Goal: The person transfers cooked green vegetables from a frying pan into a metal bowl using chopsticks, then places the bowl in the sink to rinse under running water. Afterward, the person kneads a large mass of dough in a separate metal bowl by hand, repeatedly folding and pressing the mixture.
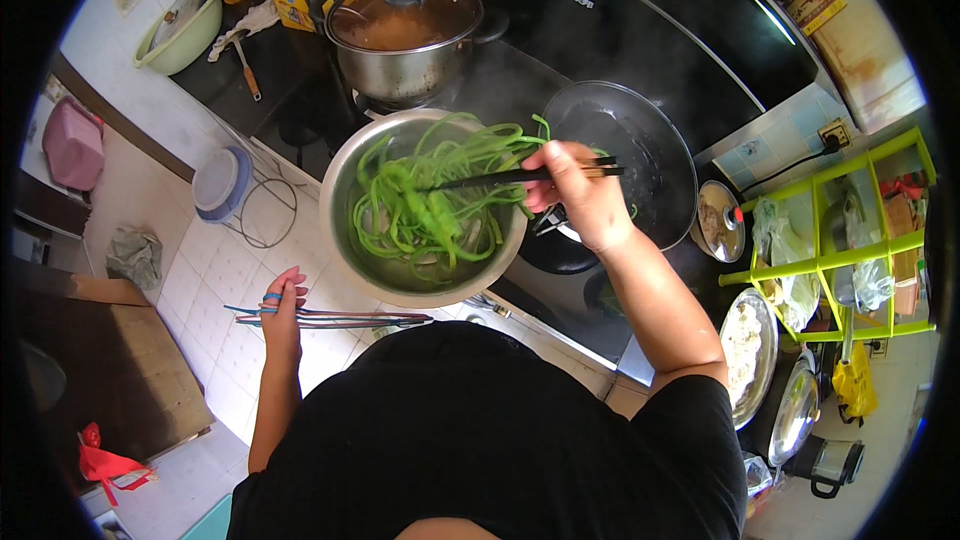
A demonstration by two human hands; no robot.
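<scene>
My right hand is closed around a pair of black chopsticks. Their tips reach into long green beans heaped in a wide metal basin at the stove's front edge. Some beans trail over the basin's right rim, near my fingers. Behind my right hand, a dark wok sits on the stove, wet inside, with a bit of green in it. Lower left, away from the basin, my left hand is closed on thin blue and reddish rods; their exact kind is unclear.
A lidded steel pot stands behind the basin, with steam nearby. Right of the wok are a small lidded pan, a green rack and a tray of white food. A pale green bowl and a wooden-handled tool lie far left.
</scene>
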